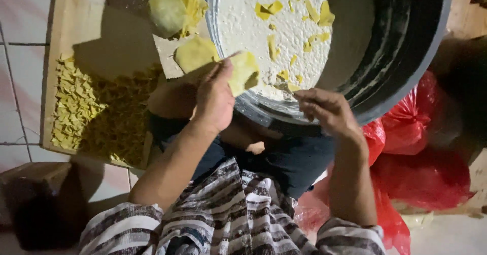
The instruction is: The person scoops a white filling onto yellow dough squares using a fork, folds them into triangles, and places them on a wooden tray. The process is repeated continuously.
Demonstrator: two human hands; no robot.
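Note:
My left hand [215, 97] holds a thin yellow dough sheet [243, 72] by its edge, just over the near rim of a big dark basin [406, 57]. My right hand [327, 110] hovers at the basin's near rim with fingers loosely curled and nothing visibly in them. Inside the basin lies white flour [248, 22] with several torn yellow dough pieces [312, 11] scattered on it. A second yellow sheet [194, 53] lies on the board left of my left hand, and a crumpled lump of yellow dough [175, 6] sits above it.
A wooden board [89, 24] on the tiled floor at the left carries a heap of small yellow dough scraps [99, 113]. Red plastic bags [426, 153] are bunched at the right beside my knee. A dark object [35, 199] sits at the lower left.

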